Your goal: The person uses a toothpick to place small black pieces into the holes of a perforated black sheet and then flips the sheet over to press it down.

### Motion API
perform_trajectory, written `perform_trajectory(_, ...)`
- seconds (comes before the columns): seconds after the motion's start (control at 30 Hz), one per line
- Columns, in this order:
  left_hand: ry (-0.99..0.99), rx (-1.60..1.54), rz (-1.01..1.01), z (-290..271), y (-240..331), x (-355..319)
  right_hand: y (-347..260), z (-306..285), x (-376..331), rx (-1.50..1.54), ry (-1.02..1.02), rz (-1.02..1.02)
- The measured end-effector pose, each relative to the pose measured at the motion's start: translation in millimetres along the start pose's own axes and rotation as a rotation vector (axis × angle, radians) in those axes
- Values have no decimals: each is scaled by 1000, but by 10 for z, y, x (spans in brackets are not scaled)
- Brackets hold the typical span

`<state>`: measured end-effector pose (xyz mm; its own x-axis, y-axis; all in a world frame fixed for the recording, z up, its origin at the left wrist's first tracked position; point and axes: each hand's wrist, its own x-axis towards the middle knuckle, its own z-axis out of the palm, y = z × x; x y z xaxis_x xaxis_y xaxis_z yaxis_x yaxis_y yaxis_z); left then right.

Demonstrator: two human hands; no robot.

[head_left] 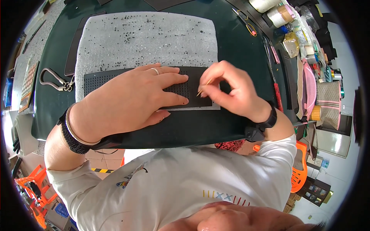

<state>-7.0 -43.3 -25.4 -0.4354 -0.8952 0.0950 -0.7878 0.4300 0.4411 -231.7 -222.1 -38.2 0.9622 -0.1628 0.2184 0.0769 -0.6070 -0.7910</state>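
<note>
My left hand (pixel 140 89) lies flat with its fingers spread on a black strip (pixel 102 80) punched with rows of small holes. The strip's right end is plain, without holes. Just above that end my right hand (pixel 233 88) is closed, thumb and fingers pinching a thin gold-coloured pointed stick (pixel 199 93). Its tip points down at the strip; I cannot tell whether it touches. Under the strip is a white foam sheet (pixel 150 29), strewn with many tiny black bits. Part of the strip is hidden beneath my left hand.
The dark green table (pixel 181 133) carries a grey looped cord with a metal clasp (pixel 54 80) at the left. At the right are scissors (pixel 246 23), a red-handled tool (pixel 278 96), and thread spools (pixel 280 16). A calculator (pixel 29 84) lies further left. An orange chair (pixel 298 169) stands behind on the right.
</note>
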Motion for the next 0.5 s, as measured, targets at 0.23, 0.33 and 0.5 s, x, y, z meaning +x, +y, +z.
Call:
perform_trajectory(0.23,-5,-18,-4,9,-10,-4,137,124,-38,39,-79,-76)
perform_trajectory(0.33,2,-21,-7,7,0,1,155,112,-40,-5,-88,-164)
perform_trajectory(0.5,1,-27,-9,8,5,-14,158,145,-23,-25,-73,-227)
